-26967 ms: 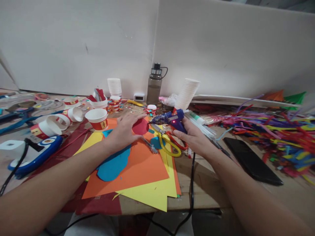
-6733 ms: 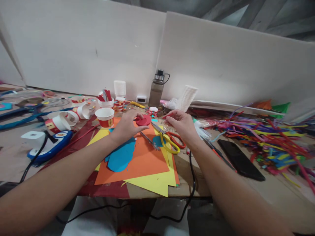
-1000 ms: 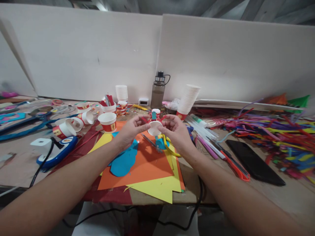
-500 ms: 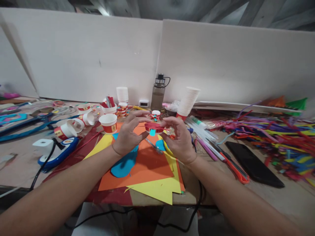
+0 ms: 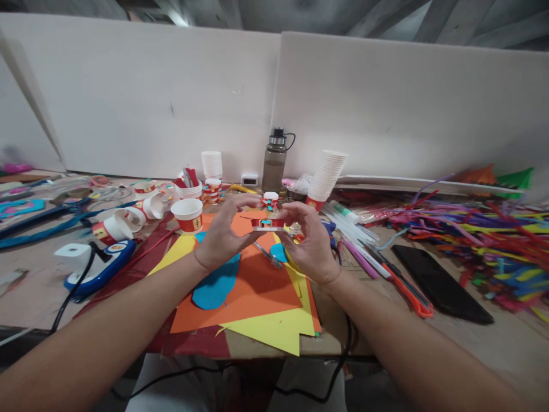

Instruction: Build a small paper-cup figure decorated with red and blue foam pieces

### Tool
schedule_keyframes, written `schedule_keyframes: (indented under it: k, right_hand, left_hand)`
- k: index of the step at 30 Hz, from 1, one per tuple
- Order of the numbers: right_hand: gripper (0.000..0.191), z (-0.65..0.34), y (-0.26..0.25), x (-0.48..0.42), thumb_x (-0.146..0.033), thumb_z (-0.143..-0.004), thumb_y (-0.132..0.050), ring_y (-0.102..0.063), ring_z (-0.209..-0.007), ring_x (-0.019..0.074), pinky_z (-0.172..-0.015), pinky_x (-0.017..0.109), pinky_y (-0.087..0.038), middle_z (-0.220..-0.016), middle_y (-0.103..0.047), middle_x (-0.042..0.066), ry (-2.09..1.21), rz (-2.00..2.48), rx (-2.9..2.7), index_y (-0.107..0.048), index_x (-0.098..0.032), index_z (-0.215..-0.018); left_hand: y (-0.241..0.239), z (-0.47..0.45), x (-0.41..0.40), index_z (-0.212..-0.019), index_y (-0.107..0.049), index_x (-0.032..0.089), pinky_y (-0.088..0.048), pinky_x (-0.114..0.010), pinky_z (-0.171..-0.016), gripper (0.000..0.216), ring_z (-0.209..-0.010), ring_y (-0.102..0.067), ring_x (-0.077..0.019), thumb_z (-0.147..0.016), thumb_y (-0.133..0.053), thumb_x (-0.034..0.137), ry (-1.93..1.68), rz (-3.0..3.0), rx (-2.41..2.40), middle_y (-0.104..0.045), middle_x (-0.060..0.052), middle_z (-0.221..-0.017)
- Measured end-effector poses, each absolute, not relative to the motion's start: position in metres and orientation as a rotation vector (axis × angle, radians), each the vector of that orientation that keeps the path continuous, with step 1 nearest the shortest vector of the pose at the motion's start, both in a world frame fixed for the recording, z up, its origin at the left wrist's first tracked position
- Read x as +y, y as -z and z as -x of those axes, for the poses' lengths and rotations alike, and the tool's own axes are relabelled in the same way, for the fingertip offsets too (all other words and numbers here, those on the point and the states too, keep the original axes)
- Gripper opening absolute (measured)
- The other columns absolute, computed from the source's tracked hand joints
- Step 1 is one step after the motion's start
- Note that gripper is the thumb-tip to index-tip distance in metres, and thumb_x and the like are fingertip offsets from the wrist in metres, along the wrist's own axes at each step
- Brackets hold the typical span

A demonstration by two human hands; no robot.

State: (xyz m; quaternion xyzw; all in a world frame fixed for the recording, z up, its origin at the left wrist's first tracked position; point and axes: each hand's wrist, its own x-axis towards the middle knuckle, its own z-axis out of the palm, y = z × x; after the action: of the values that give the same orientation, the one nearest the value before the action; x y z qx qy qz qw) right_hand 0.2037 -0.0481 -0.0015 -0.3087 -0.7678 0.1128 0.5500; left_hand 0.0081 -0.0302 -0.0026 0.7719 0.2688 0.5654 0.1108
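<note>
Red disc [image 5: 266, 224] has tipped edge-on, spanning left-right.

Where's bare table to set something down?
Right front: tabletop between the black phone and right forearm. Left front: a patch left of the blue-and-white device.

Crowded: paper sheets below the left hand and right hand; craft stems behind the phone.

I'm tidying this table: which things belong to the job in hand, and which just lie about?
Job in hand, as far as I can judge:
red-and-white piece, between left hand and right hand
perhaps the orange sheet below

Apparently just lying about:
black phone
grey bottle
</note>
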Motion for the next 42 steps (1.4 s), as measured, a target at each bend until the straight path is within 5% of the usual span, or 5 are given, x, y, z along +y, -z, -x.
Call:
schedule_keyframes:
  k: [6, 19, 31, 39, 42]
  right_hand:
    - [0.040, -0.204, 0.002, -0.048, -0.024, -0.085, -0.064, -0.059, -0.089, 0.0188, -0.086, 0.038, -0.052, -0.103, -0.060, 0.005, -0.318, 0.752, -1.812, -0.047, -0.029, -0.121]
    - [0.047, -0.200, 0.003, -0.038, -0.030, -0.076, -0.070, -0.061, -0.087, 0.0185, -0.081, 0.036, -0.049, -0.092, -0.064, 0.003, -0.705, 0.986, -1.628, -0.044, -0.022, -0.115]
    - [0.053, -0.202, 0.008, -0.042, -0.024, -0.078, -0.065, -0.060, -0.087, 0.0222, -0.081, 0.038, -0.047, -0.090, -0.063, 0.004, -0.266, 1.086, -1.979, -0.043, -0.022, -0.126]
    - [0.048, -0.206, -0.005, -0.041, -0.037, -0.082, -0.067, -0.060, -0.097, 0.0222, -0.089, 0.040, -0.046, -0.104, -0.065, 0.007, -0.317, 0.990, -1.895, -0.047, -0.024, -0.123]
    - [0.038, -0.220, -0.014, -0.035, -0.035, -0.083, -0.065, -0.060, -0.093, 0.0214, -0.086, 0.039, -0.047, -0.102, -0.066, 0.007, -0.219, 1.120, -1.758, -0.052, -0.021, -0.116]
  left_hand:
    - [0.009, -0.009, -0.028, -0.115, -0.055, 0.023, -0.049, -0.038, -0.092, 0.040, -0.098, -0.062, -0.0189, -0.079, -0.073, 0.029, -1.670, -2.115, 0.657, -0.064, -0.006, -0.103]
    - [0.015, -0.019, -0.021, -0.112, -0.056, 0.019, -0.051, -0.033, -0.084, 0.051, -0.097, -0.065, -0.0201, -0.068, -0.080, 0.029, -1.274, -1.403, 0.703, -0.067, -0.007, -0.106]
    - [-0.006, -0.008, -0.024, -0.124, -0.054, 0.023, -0.044, -0.038, -0.093, 0.062, -0.097, -0.064, -0.0210, -0.067, -0.078, 0.026, -1.207, -2.192, 0.955, -0.066, -0.005, -0.104]
    - [-0.003, 0.002, -0.010, -0.111, -0.064, 0.020, -0.046, -0.032, -0.082, 0.047, -0.091, -0.062, -0.0178, -0.067, -0.077, 0.029, -1.236, -1.885, 1.043, -0.066, -0.007, -0.112]
    - [-0.001, 0.012, 0.002, -0.103, -0.066, 0.017, -0.045, -0.029, -0.074, 0.043, -0.082, -0.061, -0.0168, -0.065, -0.079, 0.034, -1.283, -1.598, 1.036, -0.068, -0.005, -0.092]
